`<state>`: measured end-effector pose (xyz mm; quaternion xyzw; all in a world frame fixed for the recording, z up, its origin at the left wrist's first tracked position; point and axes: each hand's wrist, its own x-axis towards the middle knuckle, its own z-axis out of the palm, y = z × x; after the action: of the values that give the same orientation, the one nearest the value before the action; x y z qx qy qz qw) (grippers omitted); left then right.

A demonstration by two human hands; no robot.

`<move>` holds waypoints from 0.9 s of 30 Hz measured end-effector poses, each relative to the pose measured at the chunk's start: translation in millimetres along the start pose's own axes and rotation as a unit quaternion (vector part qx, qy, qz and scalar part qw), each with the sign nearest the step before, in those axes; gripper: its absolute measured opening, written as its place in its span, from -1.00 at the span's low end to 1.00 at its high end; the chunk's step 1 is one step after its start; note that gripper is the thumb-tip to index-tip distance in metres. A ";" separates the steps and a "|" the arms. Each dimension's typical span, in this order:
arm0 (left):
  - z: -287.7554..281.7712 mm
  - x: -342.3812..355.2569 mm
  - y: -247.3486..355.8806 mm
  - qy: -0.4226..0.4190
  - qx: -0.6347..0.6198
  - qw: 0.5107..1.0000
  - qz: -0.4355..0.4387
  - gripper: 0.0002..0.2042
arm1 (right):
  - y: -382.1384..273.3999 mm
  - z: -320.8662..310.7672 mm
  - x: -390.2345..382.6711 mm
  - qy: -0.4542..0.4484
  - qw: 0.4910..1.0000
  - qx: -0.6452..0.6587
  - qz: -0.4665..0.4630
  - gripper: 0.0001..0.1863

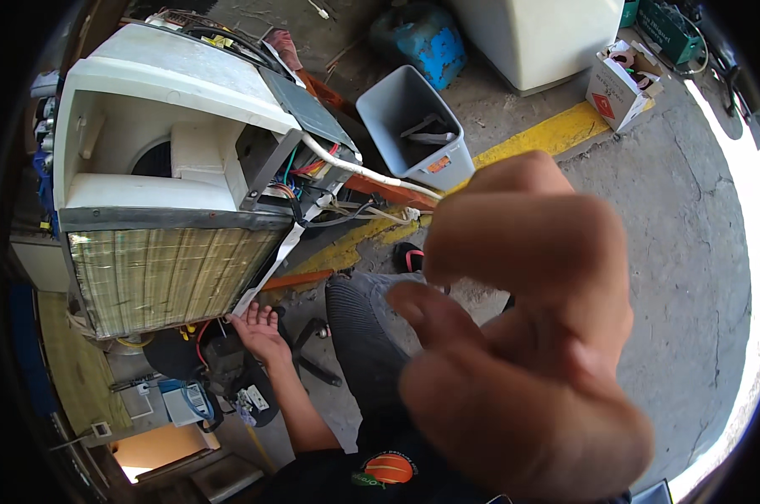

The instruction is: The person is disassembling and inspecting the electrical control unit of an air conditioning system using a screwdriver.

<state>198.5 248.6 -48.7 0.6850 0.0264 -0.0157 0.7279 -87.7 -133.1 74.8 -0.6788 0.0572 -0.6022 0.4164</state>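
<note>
An appliance with white foam housing (pixel 119 202), exposed wires (pixel 308 172) and a finned metal coil panel (pixel 165 281) fills the left side. My left hand (pixel 262 336) is palm up at the coil's lower right corner, fingers apart and slightly bent, close beside the edge; whether it touches it I cannot tell. A white hose (pixel 371 172) runs rightward from the wiring. My right hand (pixel 523 344) is very near the camera, out of focus, its fingers curled toward the thumb with no object visible in them; it hides part of the floor and my legs.
A gray bin (pixel 376 105), a blue jug (pixel 439 59), a white cabinet (pixel 531 25) and a cardboard box (pixel 607 97) stand behind. Yellow floor stripe (pixel 531 130), orange beams (pixel 291 279), a dark wheeled chair (pixel 317 365) and tools on a low surface (pixel 94 353) surround the appliance.
</note>
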 end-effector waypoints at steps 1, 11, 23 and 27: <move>-8.2 -3.2 7.3 0.020 0.012 1.000 -0.016 -0.43 | -0.2 2.6 1.7 -0.005 1.000 -0.009 -0.007 -0.85; -16.5 -4.8 31.4 0.034 0.156 0.985 0.066 -0.64 | 146.9 70.3 -56.3 -0.098 0.884 0.182 0.420 -0.60; 1.9 14.1 -33.1 0.057 -0.062 0.992 0.094 -0.58 | 138.5 101.6 -35.8 -0.119 0.851 0.228 0.458 -0.44; 25.9 33.0 -93.4 0.075 -0.123 0.977 0.155 -0.38 | 135.7 96.6 -48.8 -0.070 0.871 0.156 0.461 -0.57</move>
<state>226.3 217.5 -142.2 0.5850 -0.0240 0.1523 0.7962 40.3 -144.7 -41.8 -0.5423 0.2394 -0.2940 0.7498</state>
